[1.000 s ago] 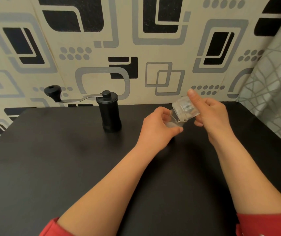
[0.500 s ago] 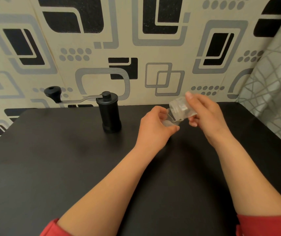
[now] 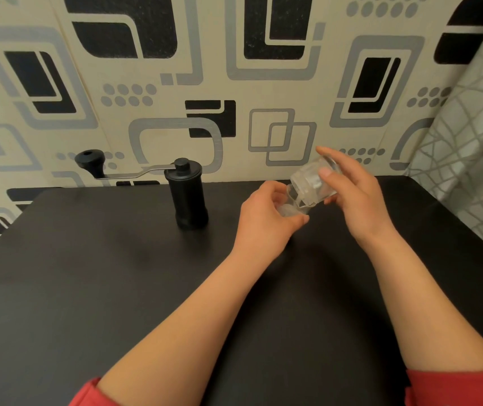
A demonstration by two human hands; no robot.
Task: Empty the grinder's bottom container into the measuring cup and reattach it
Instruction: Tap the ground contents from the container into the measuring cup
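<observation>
Lifted again, the clear container (image 3: 312, 183) tips steeper in my right hand (image 3: 351, 191) over the measuring cup (image 3: 294, 208).
My left hand (image 3: 266, 221) wraps around the cup on the counter (image 3: 88, 288); right fingers pinch the container; grinder (image 3: 189, 194) stands upright, apart.

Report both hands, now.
Left hand: closed around the measuring cup.
Right hand: holding the clear container, tipped over the cup.

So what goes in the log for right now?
step: pouring | right hand: tips clear container | left hand: holds measuring cup | grinder: upright on table
</observation>
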